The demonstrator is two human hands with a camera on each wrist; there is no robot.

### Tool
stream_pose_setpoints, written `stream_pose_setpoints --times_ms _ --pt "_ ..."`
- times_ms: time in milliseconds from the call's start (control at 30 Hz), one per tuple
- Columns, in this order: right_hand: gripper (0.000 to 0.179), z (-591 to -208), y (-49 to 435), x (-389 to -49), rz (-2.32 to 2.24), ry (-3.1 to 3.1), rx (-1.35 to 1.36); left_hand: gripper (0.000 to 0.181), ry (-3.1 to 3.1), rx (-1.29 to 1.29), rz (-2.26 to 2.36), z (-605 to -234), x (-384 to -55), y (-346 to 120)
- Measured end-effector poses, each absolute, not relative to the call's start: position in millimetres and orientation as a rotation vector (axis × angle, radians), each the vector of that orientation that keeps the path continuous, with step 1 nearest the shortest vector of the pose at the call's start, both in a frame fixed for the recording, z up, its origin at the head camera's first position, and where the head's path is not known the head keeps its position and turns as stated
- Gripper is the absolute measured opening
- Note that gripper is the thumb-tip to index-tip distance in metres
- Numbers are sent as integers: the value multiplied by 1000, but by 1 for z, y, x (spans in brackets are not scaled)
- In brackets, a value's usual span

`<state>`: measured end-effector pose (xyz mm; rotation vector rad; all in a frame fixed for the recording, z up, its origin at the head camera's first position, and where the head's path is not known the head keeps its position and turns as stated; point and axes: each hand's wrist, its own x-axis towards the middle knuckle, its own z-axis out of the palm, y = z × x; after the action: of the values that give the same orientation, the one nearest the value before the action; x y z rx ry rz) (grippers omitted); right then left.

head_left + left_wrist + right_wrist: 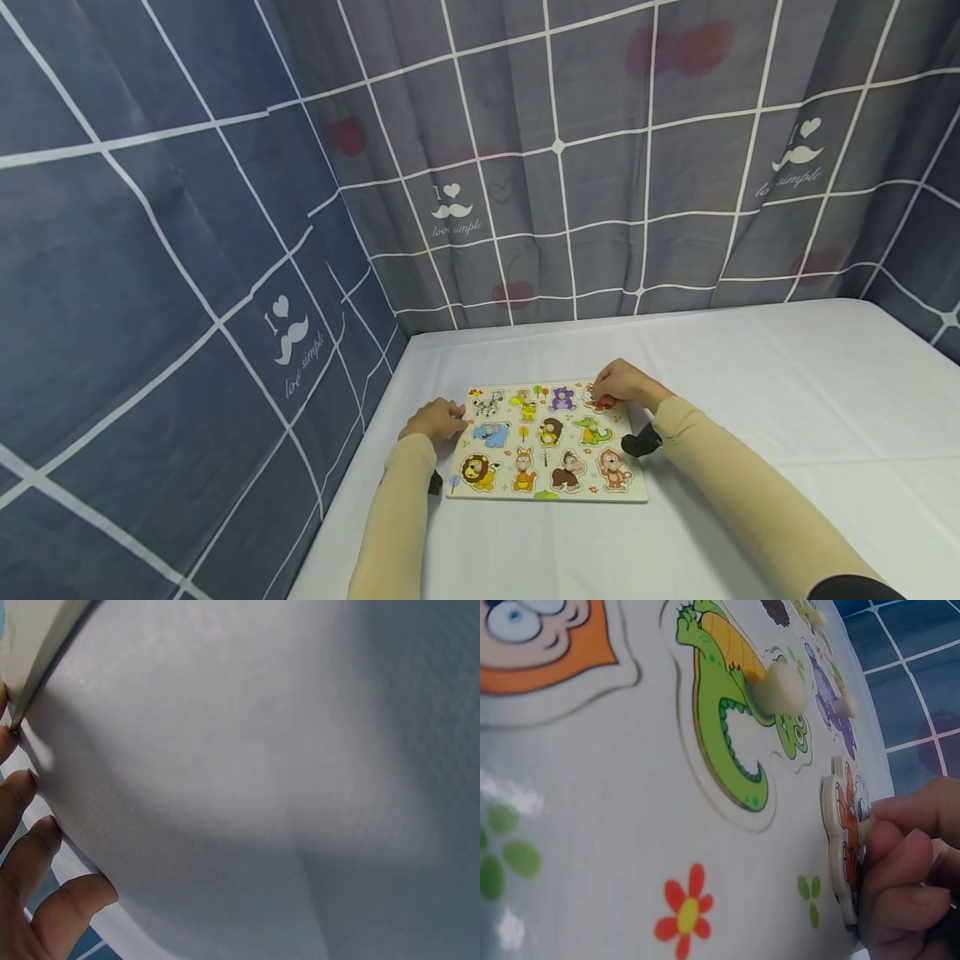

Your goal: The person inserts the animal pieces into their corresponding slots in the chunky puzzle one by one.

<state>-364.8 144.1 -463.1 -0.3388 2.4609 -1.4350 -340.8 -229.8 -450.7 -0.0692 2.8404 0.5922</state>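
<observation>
A wooden animal peg puzzle board (517, 493) lies flat on the table. At its upper right corner my right hand (624, 385) pinches the knob of an orange animal puzzle piece (844, 840) between thumb and fingers. The piece's thick edge shows above the board's surface in the right wrist view, and the fingers hide part of its picture. On the opposite side, my left hand (435, 419) rests at the board's left edge. Its fingertips (46, 831) are spread, the upper ones touching the board edge (37, 671).
Several other pieces with knobs sit in the board, among them a green crocodile (592, 431), a purple bear (562, 398) and a lion (478, 472). White cloth (750, 367) covers the table. Dark checked curtains (525, 208) stand behind and to the left.
</observation>
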Motion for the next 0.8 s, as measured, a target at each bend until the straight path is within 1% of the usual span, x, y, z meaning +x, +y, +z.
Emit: stream_pose_setpoints --times_ms 100,300,433,800 --pt "18 -462 143 -363 -1408 2485 -344 46 2837 -76 594 -451 -341 -230" --pt "15 -464 139 -364 -1384 2537 -215 45 2831 -87 609 -451 -342 -230" --pt "15 -463 138 -363 -1374 2546 -192 46 2831 -75 593 -451 -342 -228" --pt "22 -466 140 -367 -1399 2537 -214 47 2822 -59 602 -446 -340 -228"
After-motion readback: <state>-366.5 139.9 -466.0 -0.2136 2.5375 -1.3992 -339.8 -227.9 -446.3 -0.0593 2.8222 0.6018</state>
